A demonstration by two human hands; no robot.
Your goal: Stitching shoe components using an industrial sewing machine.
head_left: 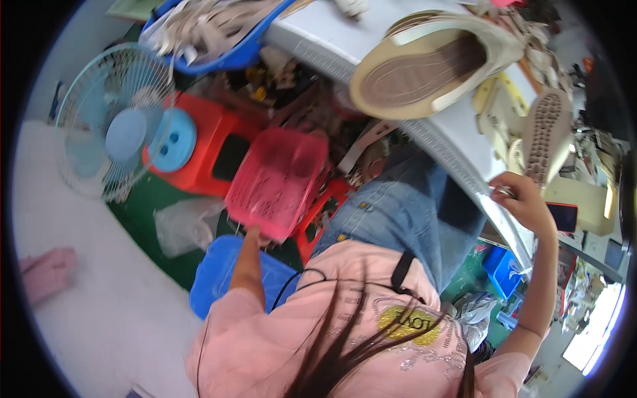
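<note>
Left hand (257, 237) grips pink basket (275, 179), centre-left; right hand (524, 202) curled at table (460, 140) edge, right, can't tell if pinching.

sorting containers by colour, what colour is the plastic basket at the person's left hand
The basket is pink, showing best in the head view.

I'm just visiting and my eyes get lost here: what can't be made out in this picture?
All in the head view:
- Left hand: its fingers are mostly hidden by the pink basket.
- Right hand: whether it pinches something small is unclear; the curled fingers cover the spot.
- Blue tub: its far side is cut off by the top edge.
- Pink cloth: too blurred to tell what it is.
</note>
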